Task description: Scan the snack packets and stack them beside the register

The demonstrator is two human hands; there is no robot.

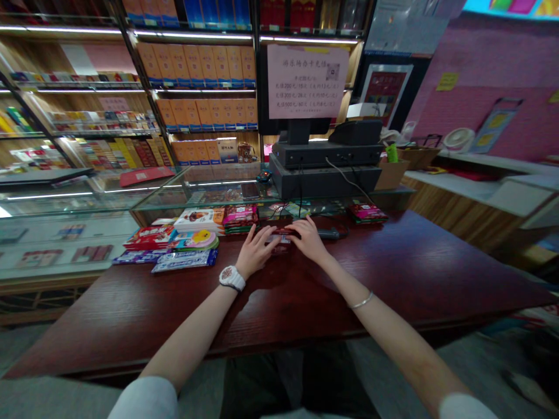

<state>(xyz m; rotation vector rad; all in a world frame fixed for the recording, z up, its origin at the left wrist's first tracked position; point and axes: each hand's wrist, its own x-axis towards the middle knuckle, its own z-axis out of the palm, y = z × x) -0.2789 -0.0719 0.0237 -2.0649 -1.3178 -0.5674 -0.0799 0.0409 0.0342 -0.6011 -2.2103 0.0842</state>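
Between my hands on the dark wooden counter lies a small dark red snack packet (282, 247), perhaps a short pile of them. My left hand (255, 251), with a white watch on the wrist, curves around its left side, fingertips on its top edge. From the other side my right hand (309, 240), a silver bangle on that forearm, presses its fingers to the right end. Just left of them stands a stack of pink and dark red snack packets (240, 216). A similar small stack of packets (367, 213) rests farther right.
Blue-and-white wrapped bars (186, 260), red packets (149, 235) and a white-and-orange box (200, 220) lie at the left. A dark handheld device (328, 233) is beyond my right hand. Behind is a glass case (205, 174) bearing a cash register (325, 174) with cables.
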